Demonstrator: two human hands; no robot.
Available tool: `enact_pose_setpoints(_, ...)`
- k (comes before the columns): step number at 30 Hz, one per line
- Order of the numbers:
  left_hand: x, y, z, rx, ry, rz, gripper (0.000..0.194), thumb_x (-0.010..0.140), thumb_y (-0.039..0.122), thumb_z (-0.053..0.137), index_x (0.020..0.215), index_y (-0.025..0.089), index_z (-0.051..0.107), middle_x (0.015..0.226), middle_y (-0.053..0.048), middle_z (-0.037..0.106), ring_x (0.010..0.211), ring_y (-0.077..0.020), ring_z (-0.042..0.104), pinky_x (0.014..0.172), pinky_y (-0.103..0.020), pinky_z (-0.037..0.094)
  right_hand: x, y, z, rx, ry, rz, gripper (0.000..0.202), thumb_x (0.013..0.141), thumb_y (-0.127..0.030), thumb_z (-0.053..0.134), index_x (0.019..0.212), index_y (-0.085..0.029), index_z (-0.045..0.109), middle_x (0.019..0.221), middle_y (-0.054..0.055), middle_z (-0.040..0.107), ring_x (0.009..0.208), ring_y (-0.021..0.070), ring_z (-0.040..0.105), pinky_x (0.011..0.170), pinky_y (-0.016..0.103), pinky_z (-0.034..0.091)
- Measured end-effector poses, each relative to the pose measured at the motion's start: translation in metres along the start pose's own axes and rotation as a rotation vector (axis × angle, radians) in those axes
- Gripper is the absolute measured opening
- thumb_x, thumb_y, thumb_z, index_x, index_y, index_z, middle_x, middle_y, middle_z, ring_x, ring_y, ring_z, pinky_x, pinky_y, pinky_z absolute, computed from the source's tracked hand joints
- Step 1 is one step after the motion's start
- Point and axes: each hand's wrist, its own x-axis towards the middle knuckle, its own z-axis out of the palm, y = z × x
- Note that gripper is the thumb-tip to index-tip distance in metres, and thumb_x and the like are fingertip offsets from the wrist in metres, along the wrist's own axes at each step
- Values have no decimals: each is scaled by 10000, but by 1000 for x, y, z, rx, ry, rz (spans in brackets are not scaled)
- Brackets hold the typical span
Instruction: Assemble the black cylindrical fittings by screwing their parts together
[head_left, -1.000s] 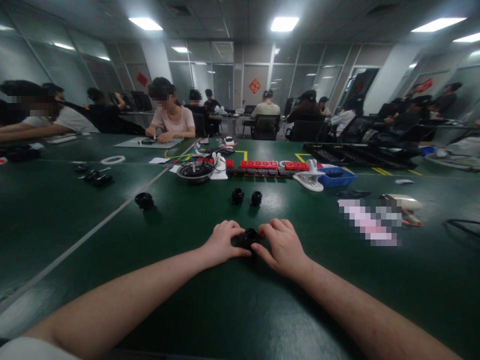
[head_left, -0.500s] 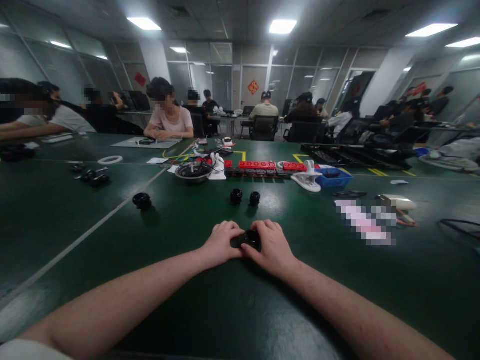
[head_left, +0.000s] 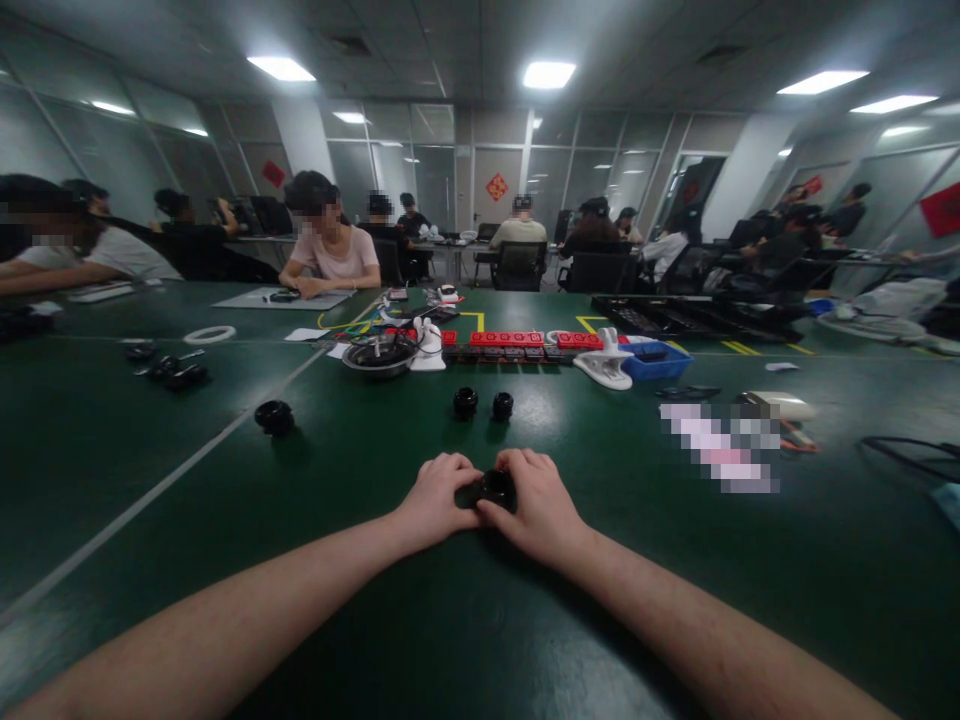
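Observation:
On the green table, a black round part with an opening on top sits between my two hands. My right hand curls around its right side, thumb at the front and fingers behind. My left hand grips its left side, where a darker piece shows between thumb and fingers; whether this is a separate piece I cannot tell. Beyond my hands stand two small black round parts side by side. A larger black part stands farther left.
Across the table lie a red power strip, a white clamp, a blue tray and a round dish of cables. More black parts and a white ring lie left. A person sits opposite.
The view has shifted slightly, so the table items appear a little lower and more to the left. Both hands keep hold of the black part in nearly the same pose.

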Motion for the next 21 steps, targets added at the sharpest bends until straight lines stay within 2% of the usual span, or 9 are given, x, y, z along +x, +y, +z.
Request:
enact_pose_setpoints(7,1,-3,3,27,15,13,351,634,460,593,907,240,584,937,-12,490,887,-196,426,781,-346,343,-1,3,1,50,-10,-17,435,643,-335,602,1016,-174,444,943,48,572,893,199,484,833,372,308)
enact_pose_setpoints(11,1,-5,4,22,19,15,366,630,456,601,926,243,579,941,-11,489,888,-194,425,785,-344,342,-3,2,2,70,18,38,574,613,-337,627,1112,-174,397,966,54,556,915,213,471,821,384,328)
enact_pose_setpoints(21,1,-5,4,25,16,27,363,627,470,601,906,238,584,936,-14,493,885,-198,429,779,-349,341,-5,4,6,90,24,36,547,593,-313,655,1070,-168,431,968,65,540,920,207,464,789,368,360)
